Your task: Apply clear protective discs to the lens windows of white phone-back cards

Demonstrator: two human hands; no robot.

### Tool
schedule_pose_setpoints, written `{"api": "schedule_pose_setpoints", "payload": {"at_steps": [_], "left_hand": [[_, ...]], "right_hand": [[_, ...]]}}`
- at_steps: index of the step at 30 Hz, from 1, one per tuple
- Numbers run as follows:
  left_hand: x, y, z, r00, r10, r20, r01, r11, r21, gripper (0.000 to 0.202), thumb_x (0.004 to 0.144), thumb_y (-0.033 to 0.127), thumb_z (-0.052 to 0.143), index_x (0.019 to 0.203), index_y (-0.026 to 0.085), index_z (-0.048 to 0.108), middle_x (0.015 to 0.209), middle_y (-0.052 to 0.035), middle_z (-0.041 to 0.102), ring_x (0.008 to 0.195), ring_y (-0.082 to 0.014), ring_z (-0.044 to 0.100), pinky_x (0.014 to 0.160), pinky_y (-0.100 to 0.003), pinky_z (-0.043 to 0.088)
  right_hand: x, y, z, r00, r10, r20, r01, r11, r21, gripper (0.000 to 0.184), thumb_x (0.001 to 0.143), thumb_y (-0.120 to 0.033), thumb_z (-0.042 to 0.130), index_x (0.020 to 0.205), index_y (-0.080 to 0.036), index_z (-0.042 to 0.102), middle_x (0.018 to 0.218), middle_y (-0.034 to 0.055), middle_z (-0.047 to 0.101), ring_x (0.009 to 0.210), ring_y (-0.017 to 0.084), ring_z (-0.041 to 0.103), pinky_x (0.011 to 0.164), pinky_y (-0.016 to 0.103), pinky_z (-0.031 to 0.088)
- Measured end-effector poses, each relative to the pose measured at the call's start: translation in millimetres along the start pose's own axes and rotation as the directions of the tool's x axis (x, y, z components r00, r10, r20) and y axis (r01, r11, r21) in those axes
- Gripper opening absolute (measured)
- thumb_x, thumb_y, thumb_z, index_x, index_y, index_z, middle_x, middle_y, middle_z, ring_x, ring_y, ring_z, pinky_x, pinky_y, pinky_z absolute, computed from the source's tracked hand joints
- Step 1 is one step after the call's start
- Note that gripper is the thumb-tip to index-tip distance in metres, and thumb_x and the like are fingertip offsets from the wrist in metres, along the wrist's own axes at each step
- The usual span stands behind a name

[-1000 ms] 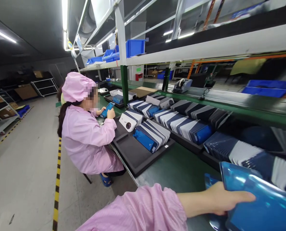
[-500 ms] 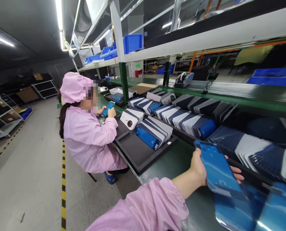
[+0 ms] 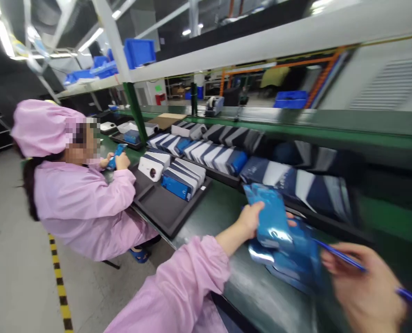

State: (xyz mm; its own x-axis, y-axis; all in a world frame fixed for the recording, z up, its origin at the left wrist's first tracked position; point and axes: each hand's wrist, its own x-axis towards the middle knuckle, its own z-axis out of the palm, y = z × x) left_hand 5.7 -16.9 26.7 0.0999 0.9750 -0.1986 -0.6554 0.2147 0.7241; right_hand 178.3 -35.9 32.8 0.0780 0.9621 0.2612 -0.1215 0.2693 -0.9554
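My left hand is closed around a flat phone panel covered in blue film, holding it above the bench. Underneath it lie more blue-filmed panels, blurred and overlapping. At the lower right, my right hand grips a thin blue pen-like stick. The tip of the stick points at the blue panels; whether it touches them I cannot tell. Its other end shows behind the wrist.
Black trays hold rows of white and dark panels along the bench. A black tray with stacked panels stands to the left. A co-worker in pink sits there, holding a blue panel. A shelf post rises behind.
The view has swung right, so the bench and co-worker sit further left. My right hand has come into view with the blue stick. My left hand still holds a blue-filmed panel.
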Motion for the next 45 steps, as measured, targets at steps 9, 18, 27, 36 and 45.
{"api": "schedule_pose_setpoints", "payload": {"at_steps": [9, 18, 27, 36, 45], "left_hand": [[-18.5, -4.8, 17.4, 0.993, 0.094, -0.068, -0.097, 0.995, -0.028, 0.046, 0.079, 0.054, 0.066, 0.096, 0.011, 0.069, 0.100, -0.0156, 0.075, 0.105, -0.0341, 0.070, 0.096, -0.048, 0.054], [-23.7, -4.7, 21.1, 0.987, 0.104, -0.119, -0.113, 0.991, -0.077, 0.043, 0.083, 0.050, 0.065, 0.095, 0.009, 0.071, 0.095, -0.0162, 0.076, 0.105, -0.0336, 0.071, 0.094, -0.046, 0.056], [-20.9, -8.4, 18.8, 0.985, 0.109, -0.135, -0.114, 0.993, -0.028, 0.048, 0.083, 0.055, 0.062, 0.096, 0.010, 0.071, 0.097, -0.0167, 0.076, 0.096, -0.0342, 0.073, 0.088, -0.047, 0.058], [-20.7, -6.8, 19.5, 0.984, 0.102, -0.146, -0.109, 0.993, -0.040, 0.047, 0.083, 0.055, 0.063, 0.097, 0.010, 0.070, 0.097, -0.0164, 0.076, 0.101, -0.0351, 0.071, 0.091, -0.049, 0.057], [-19.8, -14.3, 20.5, 0.972, 0.110, -0.206, -0.116, 0.993, -0.017, 0.033, 0.075, 0.037, 0.079, 0.097, 0.014, 0.070, 0.092, -0.0111, 0.076, 0.104, -0.0316, 0.070, 0.101, -0.050, 0.052]], "right_hand": [[-24.5, -2.3, 19.8, 0.981, 0.090, 0.170, -0.072, 0.991, -0.112, 0.041, 0.056, -0.055, 0.087, 0.057, -0.022, 0.062, 0.053, 0.0019, 0.064, 0.044, 0.018, 0.058, 0.041, 0.028, 0.047], [-30.4, -1.9, 22.9, 0.975, 0.015, 0.220, 0.040, 0.969, -0.243, 0.038, 0.068, -0.050, 0.078, 0.053, -0.023, 0.056, 0.052, 0.0004, 0.062, 0.046, 0.016, 0.053, 0.047, 0.029, 0.044], [-30.9, -2.0, 22.2, 0.974, -0.017, 0.225, 0.075, 0.965, -0.252, 0.027, 0.070, -0.036, 0.075, 0.053, -0.023, 0.059, 0.051, -0.0010, 0.060, 0.048, 0.015, 0.051, 0.049, 0.028, 0.041], [-29.4, 4.5, 20.0, 0.985, 0.017, 0.172, 0.017, 0.981, -0.193, 0.038, 0.068, -0.048, 0.080, 0.056, -0.023, 0.055, 0.050, -0.0013, 0.059, 0.043, 0.014, 0.051, 0.043, 0.026, 0.040], [-12.9, 10.7, 8.8, 0.993, -0.018, -0.119, 0.007, 0.995, -0.096, 0.035, 0.080, -0.056, 0.071, 0.084, -0.023, 0.059, 0.074, 0.0016, 0.066, 0.064, 0.017, 0.063, 0.052, 0.025, 0.047]]}}
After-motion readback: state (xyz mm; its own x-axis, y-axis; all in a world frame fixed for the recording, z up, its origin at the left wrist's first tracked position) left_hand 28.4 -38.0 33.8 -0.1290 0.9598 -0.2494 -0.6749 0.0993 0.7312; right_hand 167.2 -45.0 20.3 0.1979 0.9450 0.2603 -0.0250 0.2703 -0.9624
